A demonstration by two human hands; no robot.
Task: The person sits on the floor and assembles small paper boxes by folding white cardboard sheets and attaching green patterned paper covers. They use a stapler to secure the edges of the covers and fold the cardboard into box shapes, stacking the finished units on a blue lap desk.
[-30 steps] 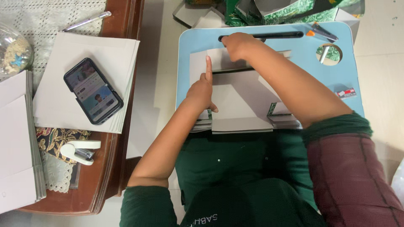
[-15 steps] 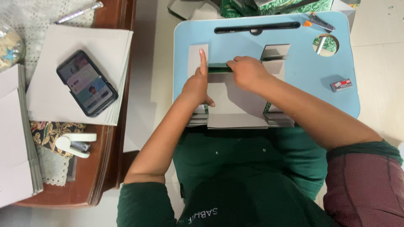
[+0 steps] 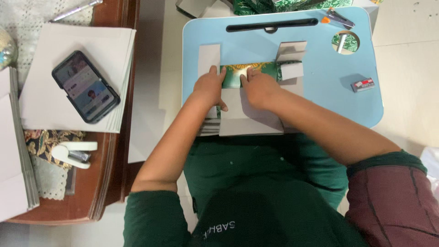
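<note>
Flat grey cardboard box blank (image 3: pixel 249 114) lies on the light-blue lap table (image 3: pixel 320 87), its folded-over green-and-gold patterned flap (image 3: pixel 249 73) running left-right just beyond both hands. Left hand (image 3: pixel 209 88) and right hand (image 3: pixel 258 86), fingers loosely spread, grasp nothing and press the flap's near edge flat, about equally close.

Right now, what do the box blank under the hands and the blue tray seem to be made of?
The box blank looks like thin cardboard: matte grey on one face, and the folded-over flap shows a glossy green and gold print. It creases flat under both hands. The blue tray is probably plastic or laminated board: smooth, even colour, rounded corners, moulded slot.
</note>
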